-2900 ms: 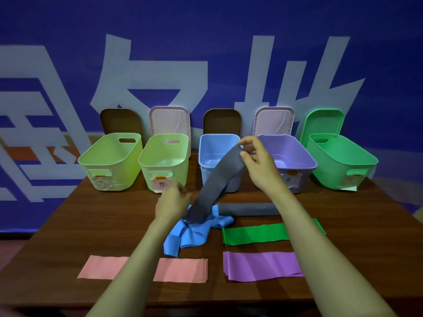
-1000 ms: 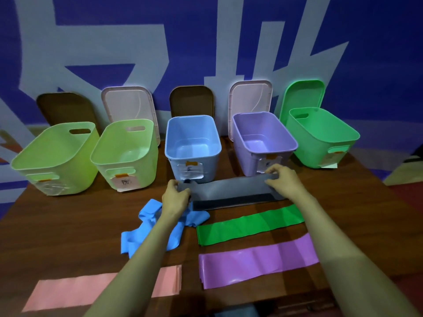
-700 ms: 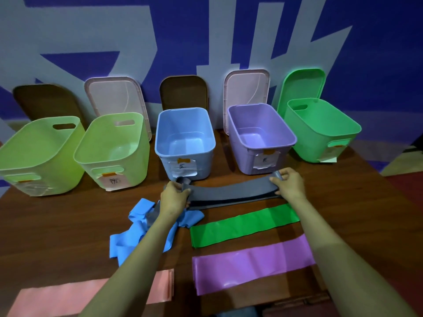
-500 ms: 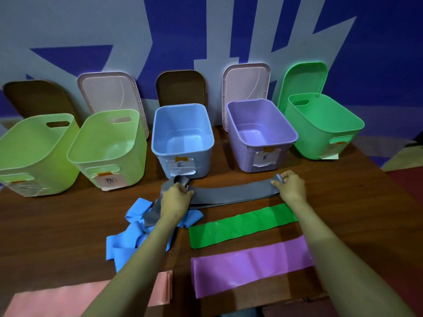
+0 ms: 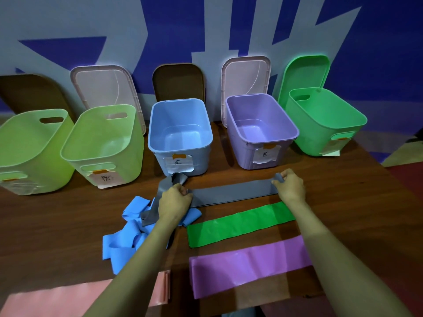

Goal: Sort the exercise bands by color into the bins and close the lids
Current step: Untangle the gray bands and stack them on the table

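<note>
While pink band (image 5: 87,296) lay nearest, at table (image 5: 57,216) front edge, purple band (image 5: 249,266) and green band (image 5: 240,223) lay flat just in front of grey band (image 5: 231,194). Left hand (image 5: 175,201) clenched grey band's left end, over crumpled blue band (image 5: 124,239); right hand (image 5: 289,187) pinched its right end. Behind grey band: blue bin (image 5: 180,136), purple bin (image 5: 259,129), both open.
</note>
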`<state>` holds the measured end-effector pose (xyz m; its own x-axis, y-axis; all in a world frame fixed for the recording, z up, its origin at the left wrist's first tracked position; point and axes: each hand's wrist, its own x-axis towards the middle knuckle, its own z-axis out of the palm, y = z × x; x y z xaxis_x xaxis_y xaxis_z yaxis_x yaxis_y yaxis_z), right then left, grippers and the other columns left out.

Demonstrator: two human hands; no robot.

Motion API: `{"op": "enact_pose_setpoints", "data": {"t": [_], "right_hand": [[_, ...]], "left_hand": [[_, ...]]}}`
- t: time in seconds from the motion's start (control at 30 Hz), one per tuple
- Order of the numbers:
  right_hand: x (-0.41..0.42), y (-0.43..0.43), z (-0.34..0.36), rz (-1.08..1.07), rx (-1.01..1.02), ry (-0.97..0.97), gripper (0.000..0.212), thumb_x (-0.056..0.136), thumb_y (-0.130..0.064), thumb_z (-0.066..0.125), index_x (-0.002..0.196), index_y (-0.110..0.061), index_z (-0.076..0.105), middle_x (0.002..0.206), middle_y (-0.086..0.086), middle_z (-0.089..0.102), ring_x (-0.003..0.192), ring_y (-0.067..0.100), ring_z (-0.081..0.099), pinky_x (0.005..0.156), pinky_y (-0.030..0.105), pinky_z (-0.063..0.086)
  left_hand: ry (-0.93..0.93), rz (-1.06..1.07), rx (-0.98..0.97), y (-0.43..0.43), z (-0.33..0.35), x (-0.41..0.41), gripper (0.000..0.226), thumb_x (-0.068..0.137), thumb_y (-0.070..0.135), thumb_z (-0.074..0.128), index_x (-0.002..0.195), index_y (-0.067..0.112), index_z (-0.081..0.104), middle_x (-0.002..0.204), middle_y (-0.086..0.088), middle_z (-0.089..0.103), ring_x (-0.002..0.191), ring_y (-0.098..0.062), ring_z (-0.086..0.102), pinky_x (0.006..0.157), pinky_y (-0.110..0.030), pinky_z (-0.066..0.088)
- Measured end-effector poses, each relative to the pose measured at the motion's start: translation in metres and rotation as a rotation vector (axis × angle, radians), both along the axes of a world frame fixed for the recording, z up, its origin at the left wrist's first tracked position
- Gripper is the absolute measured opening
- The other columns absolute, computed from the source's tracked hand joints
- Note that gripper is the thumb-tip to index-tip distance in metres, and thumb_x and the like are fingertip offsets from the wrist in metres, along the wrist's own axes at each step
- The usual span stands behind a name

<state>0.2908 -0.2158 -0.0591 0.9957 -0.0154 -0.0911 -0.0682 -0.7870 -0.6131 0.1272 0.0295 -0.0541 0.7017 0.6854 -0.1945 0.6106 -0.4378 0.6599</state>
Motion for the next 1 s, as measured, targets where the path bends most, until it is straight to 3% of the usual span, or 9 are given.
{"op": "enact_pose_setpoints", "data": {"t": [0.43, 0.57, 0.67, 0.77, 1.0], "right_hand": [[-0.0053, 0.0036, -0.0017, -0.022, 0.013, -0.024, 0.03, 0.086, -0.013, 0.064, 0.108, -0.01, 0.044, 0.11, 0.017, 0.06, 0.097, 0.036, 0.06, 0.078, 0.043, 0.051], [-0.005, 0.0025, -0.0014, -0.012, -0.027, -0.066, 0.032, 0.085, -0.017, 0.066, 0.11, -0.008, 0.05, 0.117, 0.014, 0.054, 0.108, 0.033, 0.053, 0.084, 0.042, 0.047], [-0.0039, -0.0028, -0.0038, -0.012, -0.107, -0.047, 0.04, 0.085, -0.027, 0.066, 0.118, -0.007, 0.052, 0.124, 0.014, 0.051, 0.118, 0.032, 0.044, 0.092, 0.042, 0.043], [-0.0034, -0.0051, -0.0051, -0.011, -0.091, -0.002, 0.039, 0.086, -0.029, 0.065, 0.115, -0.007, 0.053, 0.124, 0.016, 0.052, 0.119, 0.034, 0.044, 0.095, 0.043, 0.041], [-0.0048, 0.001, 0.0031, -0.032, 0.037, -0.037, 0.023, 0.086, -0.01, 0.064, 0.106, -0.006, 0.052, 0.119, 0.016, 0.049, 0.106, 0.035, 0.052, 0.087, 0.04, 0.043]], "left_hand": [[-0.024, 0.035, -0.002, -0.0008, -0.0057, -0.0021, 0.025, 0.079, 0.026, 0.065, 0.067, 0.023, 0.044, 0.09, -0.014, 0.066, 0.089, -0.034, 0.06, 0.07, -0.034, 0.045], [-0.025, 0.023, 0.045, -0.0031, -0.0054, -0.0019, 0.021, 0.082, 0.024, 0.068, 0.088, 0.013, 0.051, 0.103, -0.015, 0.06, 0.094, -0.035, 0.058, 0.077, -0.039, 0.046], [0.0, 0.008, 0.061, -0.0014, -0.0072, -0.0009, 0.035, 0.084, 0.025, 0.068, 0.108, 0.005, 0.051, 0.115, -0.017, 0.052, 0.101, -0.036, 0.055, 0.083, -0.042, 0.044], [0.003, -0.002, 0.049, -0.0003, -0.0076, 0.0012, 0.033, 0.084, 0.023, 0.067, 0.105, 0.004, 0.05, 0.106, -0.019, 0.06, 0.097, -0.036, 0.057, 0.079, -0.042, 0.046], [-0.033, -0.012, 0.058, -0.0035, -0.0027, 0.0027, 0.019, 0.086, 0.016, 0.063, 0.097, 0.006, 0.05, 0.1, -0.019, 0.062, 0.095, -0.035, 0.058, 0.077, -0.041, 0.046]]}}
